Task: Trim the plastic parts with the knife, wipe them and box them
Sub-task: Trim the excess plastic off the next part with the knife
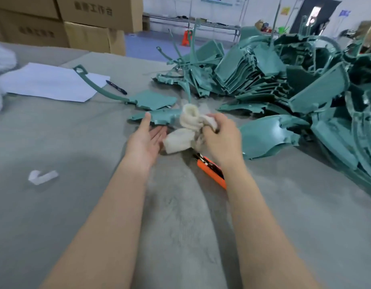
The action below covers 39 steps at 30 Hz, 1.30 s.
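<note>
My right hand [221,138] grips a cream cloth [187,130] bunched above the grey table cover. My left hand [147,138] is open, palm up, its fingertips touching the near edge of a teal plastic part [159,116] lying flat in front of me. An orange utility knife [211,171] lies on the table under my right wrist, partly hidden by it. Another teal part with a long curved arm [151,100] lies just behind the first one. A curved teal shell [265,136] sits right of my right hand.
A big heap of teal plastic parts [295,80] fills the right side. White paper sheets [53,82] and a pen [116,87] lie at the left, a white scrap [42,177] nearer me. Cardboard boxes [80,21] stand behind the table at the back left.
</note>
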Tool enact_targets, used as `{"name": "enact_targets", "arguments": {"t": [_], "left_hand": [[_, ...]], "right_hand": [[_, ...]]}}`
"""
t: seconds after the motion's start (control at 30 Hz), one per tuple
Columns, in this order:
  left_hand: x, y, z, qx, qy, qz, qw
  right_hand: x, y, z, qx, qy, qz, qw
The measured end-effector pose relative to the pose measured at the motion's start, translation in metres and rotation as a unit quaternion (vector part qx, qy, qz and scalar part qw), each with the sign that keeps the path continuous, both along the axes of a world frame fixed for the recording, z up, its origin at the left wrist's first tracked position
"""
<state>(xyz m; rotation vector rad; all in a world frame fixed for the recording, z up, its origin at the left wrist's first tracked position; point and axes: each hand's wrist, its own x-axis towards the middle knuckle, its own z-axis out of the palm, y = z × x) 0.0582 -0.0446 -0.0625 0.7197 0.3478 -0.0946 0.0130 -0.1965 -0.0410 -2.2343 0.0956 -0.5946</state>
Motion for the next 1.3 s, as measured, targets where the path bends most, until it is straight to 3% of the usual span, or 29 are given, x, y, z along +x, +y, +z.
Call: {"name": "enact_targets", "arguments": {"t": [0.07,0.13,0.27,0.37,0.43,0.53,0.63,0.7,0.77,0.83,0.87,0.93,1.1,1.23,1.3], "left_hand": [[-0.001,0.0,-0.002,0.021,-0.006,-0.005,1.0],[-0.002,-0.001,-0.004,0.031,-0.007,0.0,1.0],[-0.006,-0.005,-0.003,0.032,-0.016,-0.007,0.999],[-0.01,-0.004,-0.004,0.044,-0.004,-0.019,0.999],[-0.014,-0.004,-0.005,0.064,-0.001,-0.028,0.998],[-0.019,-0.008,-0.002,0.174,-0.019,-0.026,0.984],[-0.022,-0.01,0.003,0.355,-0.08,0.085,0.928],[-0.025,-0.007,0.007,0.395,-0.108,0.159,0.898],[-0.026,-0.004,0.009,0.361,-0.1,0.185,0.909],[-0.025,0.0,0.01,0.285,-0.078,0.147,0.944],[-0.024,0.004,0.011,0.25,-0.075,0.122,0.957],[-0.026,0.011,0.015,0.215,-0.102,0.114,0.964],[-0.028,0.024,0.028,0.238,-0.193,0.223,0.925],[-0.028,0.033,0.029,0.42,-0.133,0.23,0.868],[-0.025,0.041,0.026,0.466,-0.105,0.229,0.848]], "right_hand": [[0.0,-0.019,0.008,0.097,-0.078,-0.114,0.986],[-0.002,-0.035,0.01,0.111,-0.072,-0.151,0.98],[-0.005,-0.031,-0.003,0.0,0.098,-0.121,0.988],[0.001,-0.018,-0.01,-0.069,0.072,-0.117,0.988],[0.005,-0.01,-0.016,-0.135,0.127,-0.085,0.979],[0.007,-0.004,-0.02,-0.183,0.153,-0.076,0.968],[0.005,-0.01,-0.011,-0.082,0.013,-0.088,0.993],[0.004,-0.014,0.0,0.026,-0.037,-0.08,0.996],[0.002,-0.021,0.007,0.213,-0.009,-0.04,0.976],[-0.006,-0.03,0.011,0.398,0.103,0.067,0.909],[-0.011,-0.035,0.012,0.43,0.164,0.116,0.88],[-0.016,-0.043,0.012,0.405,0.252,0.171,0.862],[-0.019,-0.045,0.011,0.241,0.355,0.205,0.88],[-0.025,-0.044,0.019,-0.009,0.324,0.169,0.931],[-0.026,-0.049,0.021,0.01,0.24,0.105,0.965]]}}
